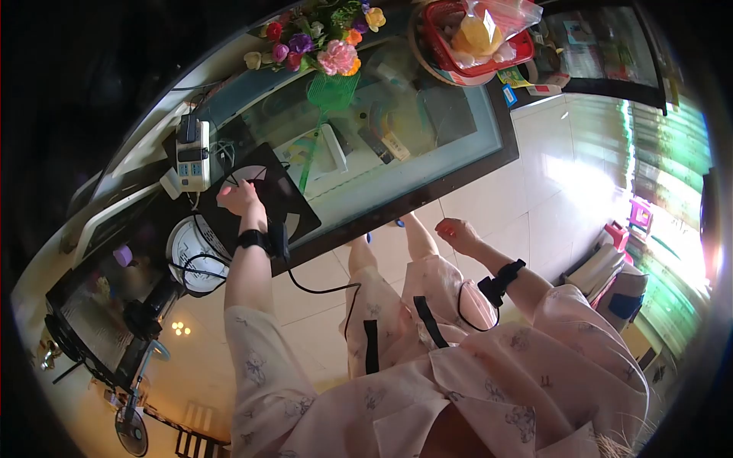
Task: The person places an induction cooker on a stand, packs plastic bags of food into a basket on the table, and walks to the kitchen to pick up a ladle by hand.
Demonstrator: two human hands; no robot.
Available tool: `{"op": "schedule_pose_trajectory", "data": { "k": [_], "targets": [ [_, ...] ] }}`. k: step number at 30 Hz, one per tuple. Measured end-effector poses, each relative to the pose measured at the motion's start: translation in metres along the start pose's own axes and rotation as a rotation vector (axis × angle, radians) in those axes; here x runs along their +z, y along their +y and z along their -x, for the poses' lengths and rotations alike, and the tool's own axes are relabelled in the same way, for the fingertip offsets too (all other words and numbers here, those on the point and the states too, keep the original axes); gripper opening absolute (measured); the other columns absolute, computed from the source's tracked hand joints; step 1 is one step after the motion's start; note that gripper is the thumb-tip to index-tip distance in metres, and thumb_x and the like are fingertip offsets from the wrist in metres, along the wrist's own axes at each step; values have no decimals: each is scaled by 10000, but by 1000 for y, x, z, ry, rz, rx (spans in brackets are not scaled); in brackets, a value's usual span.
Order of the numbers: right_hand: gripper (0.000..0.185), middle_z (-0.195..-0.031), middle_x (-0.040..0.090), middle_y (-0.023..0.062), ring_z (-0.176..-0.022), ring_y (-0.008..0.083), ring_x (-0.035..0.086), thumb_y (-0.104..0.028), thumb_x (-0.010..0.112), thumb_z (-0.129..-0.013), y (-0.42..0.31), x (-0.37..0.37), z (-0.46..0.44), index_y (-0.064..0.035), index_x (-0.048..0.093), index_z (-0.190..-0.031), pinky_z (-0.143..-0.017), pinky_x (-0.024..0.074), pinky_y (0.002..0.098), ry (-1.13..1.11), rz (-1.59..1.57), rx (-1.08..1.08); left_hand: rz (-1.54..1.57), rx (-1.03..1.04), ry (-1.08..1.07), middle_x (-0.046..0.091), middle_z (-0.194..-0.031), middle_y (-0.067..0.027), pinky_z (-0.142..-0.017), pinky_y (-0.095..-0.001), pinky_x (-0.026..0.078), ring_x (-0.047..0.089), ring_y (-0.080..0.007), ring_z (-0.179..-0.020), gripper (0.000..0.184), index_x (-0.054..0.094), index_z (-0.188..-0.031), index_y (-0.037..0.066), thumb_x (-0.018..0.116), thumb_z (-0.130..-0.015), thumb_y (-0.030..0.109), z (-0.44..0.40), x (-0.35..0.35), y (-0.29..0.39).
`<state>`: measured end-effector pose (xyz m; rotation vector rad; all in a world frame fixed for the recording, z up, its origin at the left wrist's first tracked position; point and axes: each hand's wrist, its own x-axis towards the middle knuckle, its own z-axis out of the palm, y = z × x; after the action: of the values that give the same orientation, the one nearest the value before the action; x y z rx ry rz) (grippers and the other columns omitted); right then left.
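My left hand (240, 200) reaches over a black square panel (296, 204) with a pale round patch, on the left end of the glass-topped table. Its fingers are drawn together near thin dark lines; what they hold, if anything, is too small to make out. A white power strip (193, 156) with a black plug lies just beyond that hand. My right hand (458, 235) hangs over the floor, away from the table, fingers curled and nothing seen in them. Both wrists wear black straps, each with a black cable.
A white bin (200, 256) with black cable across it stands below the table's left end. On the table are a green fly swatter (330, 95), artificial flowers (324, 42) and a red basket (519, 52) holding bagged items. A standing fan (131, 429) is at lower left.
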<state>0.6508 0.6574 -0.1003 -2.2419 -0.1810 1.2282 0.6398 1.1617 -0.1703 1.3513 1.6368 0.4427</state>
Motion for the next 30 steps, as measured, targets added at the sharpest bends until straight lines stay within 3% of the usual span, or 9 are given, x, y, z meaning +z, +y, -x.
{"op": "schedule_pose_trajectory", "data": {
  "k": [5,7,9,13,15,23,25,27,30],
  "targets": [
    [143,-830,660,76,-746,204,640,-152,601,-799,-1,7,6,-96,643,-924,-670,513,333,4,17,25,-486,251,147,496,-1000,-161,-687,-352,504,569,-257,-769,408,391,-1037,49,680,-774,167,14,-13,-23],
    [151,-830,659,76,-758,209,639,-169,605,-800,-2,7,10,-103,641,-931,-676,510,337,0,34,33,-240,16,48,502,-978,-154,-751,-348,473,549,-237,-809,420,407,-1022,58,702,-767,214,24,-16,-27],
    [154,-828,655,78,-759,215,637,-187,606,-803,-1,-3,22,-103,638,-929,-680,509,341,16,-13,43,289,-196,-65,516,-767,-55,-633,-269,472,527,-143,-670,261,452,-855,83,682,-792,191,43,-24,-26],
    [170,-866,666,82,-798,209,646,-205,620,-795,19,-29,50,-108,637,-935,-699,518,338,21,-36,103,506,-601,-549,610,-780,-49,-599,-240,504,581,-116,-629,105,538,-844,80,626,-828,133,51,-58,-17],
    [152,-842,671,74,-780,202,648,-198,618,-799,47,-42,64,-114,647,-922,-685,520,325,79,-59,155,334,-715,-692,643,-858,-48,-638,-246,499,608,-122,-752,82,592,-890,87,627,-825,123,81,-63,5],
    [180,-750,665,69,-698,143,644,-196,628,-788,127,-51,105,-43,657,-879,-655,508,278,280,-487,453,-347,69,-1039,649,-836,-4,-606,-213,455,579,-70,-700,161,629,-963,78,638,-841,182,159,45,-30],
    [180,-740,663,69,-700,144,644,-190,629,-788,134,-50,117,-34,656,-874,-658,506,277,264,-454,475,-514,614,-836,643,-794,-20,-605,-257,466,586,-109,-686,196,624,-967,69,659,-822,196,155,99,-53],
    [175,-738,663,71,-702,144,644,-182,633,-785,146,-46,127,-28,656,-863,-663,505,276,242,-476,446,-511,788,-670,587,-767,-61,-625,-336,467,562,-212,-664,207,612,-958,85,674,-779,166,185,132,-15],
    [159,-772,659,67,-725,146,639,-143,624,-802,154,-47,143,-15,645,-894,-683,510,273,232,-535,476,-549,1073,-399,564,-849,-80,-663,-361,464,558,-240,-728,283,601,-994,86,702,-741,164,178,182,-9]
  ]
}}
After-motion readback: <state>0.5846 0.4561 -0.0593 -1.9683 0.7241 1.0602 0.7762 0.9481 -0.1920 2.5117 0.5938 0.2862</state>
